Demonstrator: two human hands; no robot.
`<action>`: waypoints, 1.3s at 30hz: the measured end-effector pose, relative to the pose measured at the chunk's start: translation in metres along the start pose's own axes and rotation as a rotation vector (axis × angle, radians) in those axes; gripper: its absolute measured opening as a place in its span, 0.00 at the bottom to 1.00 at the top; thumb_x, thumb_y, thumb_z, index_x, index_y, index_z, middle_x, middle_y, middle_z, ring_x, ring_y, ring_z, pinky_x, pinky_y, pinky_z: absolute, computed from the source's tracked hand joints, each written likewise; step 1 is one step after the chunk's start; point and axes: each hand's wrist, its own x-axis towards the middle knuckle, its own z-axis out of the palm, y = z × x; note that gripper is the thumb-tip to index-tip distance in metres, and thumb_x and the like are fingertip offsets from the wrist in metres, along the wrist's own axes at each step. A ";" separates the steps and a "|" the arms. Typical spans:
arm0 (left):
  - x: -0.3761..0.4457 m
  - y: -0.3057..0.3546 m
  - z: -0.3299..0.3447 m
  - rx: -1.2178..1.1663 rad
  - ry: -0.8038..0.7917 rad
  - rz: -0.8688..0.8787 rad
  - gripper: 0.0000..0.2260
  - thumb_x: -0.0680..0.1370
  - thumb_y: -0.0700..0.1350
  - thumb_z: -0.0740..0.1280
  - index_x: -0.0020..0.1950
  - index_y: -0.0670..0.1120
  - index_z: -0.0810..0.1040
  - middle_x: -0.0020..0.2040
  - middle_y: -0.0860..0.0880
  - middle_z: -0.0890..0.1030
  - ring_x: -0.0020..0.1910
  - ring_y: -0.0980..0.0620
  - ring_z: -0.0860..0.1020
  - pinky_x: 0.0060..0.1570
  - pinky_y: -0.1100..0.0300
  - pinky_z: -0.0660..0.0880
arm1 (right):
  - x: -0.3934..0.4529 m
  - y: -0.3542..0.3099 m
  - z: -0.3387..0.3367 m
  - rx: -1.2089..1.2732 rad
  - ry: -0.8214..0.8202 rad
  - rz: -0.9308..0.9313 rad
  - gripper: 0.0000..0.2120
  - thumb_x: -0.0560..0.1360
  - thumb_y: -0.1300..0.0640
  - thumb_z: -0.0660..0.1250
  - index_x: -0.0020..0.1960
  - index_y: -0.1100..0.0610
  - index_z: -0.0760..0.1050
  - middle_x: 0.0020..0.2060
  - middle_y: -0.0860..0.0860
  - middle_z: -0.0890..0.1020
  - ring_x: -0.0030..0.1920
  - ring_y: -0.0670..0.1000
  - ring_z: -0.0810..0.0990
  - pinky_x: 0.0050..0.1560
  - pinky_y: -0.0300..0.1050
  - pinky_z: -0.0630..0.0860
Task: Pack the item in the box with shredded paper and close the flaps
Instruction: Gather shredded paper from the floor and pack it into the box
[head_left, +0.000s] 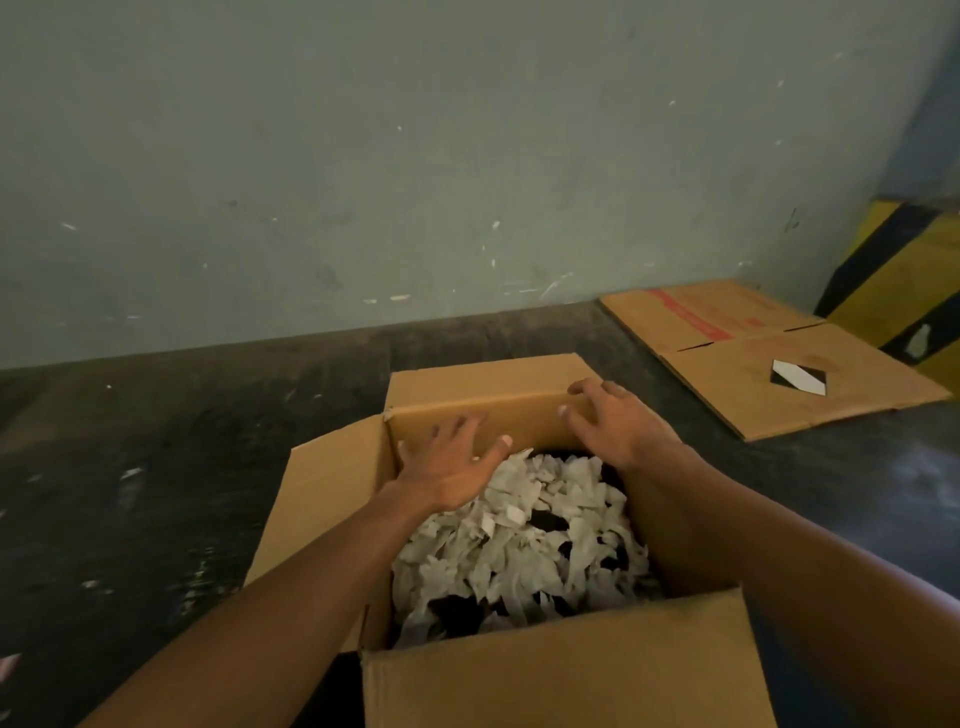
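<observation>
Box sits on the dark floor right under you, top wide open, stuffed with white shredded paper that comes close to the rim; a few dark patches show through the shreds, but you can't tell from here whether that's the item or just shadow. At the box's far edge, the far flap is tilted in over the opening, and both your hands are on it. Your left hand lies flat with fingers spread, palm on the flap's lower part and thumb reaching along its free edge just above the paper. Your right hand is also spread out, fingertips pressing near the flap's right end, not gripping anything. On the box's left, the left flap stands out and up, well away from the opening. The near flap sticks up toward you at the box's near edge. Your right forearm covers the box's right edge, so no idea how that side's flap sits. Left of the box the floor's bare apart from scattered paper bits. Beyond the box to the right lies a flattened cardboard sheet, well apart from it, against the green wall.
</observation>
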 end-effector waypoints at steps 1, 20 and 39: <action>0.001 -0.001 0.005 -0.007 -0.033 -0.016 0.34 0.75 0.73 0.44 0.79 0.60 0.47 0.81 0.53 0.48 0.79 0.43 0.47 0.71 0.30 0.44 | 0.004 0.004 0.008 0.032 -0.019 0.015 0.26 0.79 0.37 0.52 0.73 0.47 0.61 0.74 0.56 0.65 0.73 0.60 0.63 0.70 0.60 0.64; -0.008 0.000 0.101 0.209 -0.357 -0.065 0.31 0.79 0.68 0.43 0.74 0.63 0.29 0.78 0.52 0.30 0.77 0.35 0.36 0.69 0.28 0.41 | -0.007 0.030 0.112 -0.439 -0.763 -0.082 0.29 0.81 0.40 0.42 0.79 0.48 0.41 0.77 0.54 0.33 0.75 0.65 0.32 0.74 0.68 0.41; -0.061 -0.027 0.069 -0.001 -0.461 0.111 0.25 0.81 0.61 0.54 0.76 0.55 0.64 0.78 0.50 0.62 0.75 0.47 0.61 0.73 0.49 0.59 | -0.080 -0.002 0.056 -0.230 -0.843 -0.003 0.31 0.77 0.32 0.53 0.77 0.34 0.45 0.78 0.48 0.59 0.77 0.54 0.57 0.74 0.51 0.55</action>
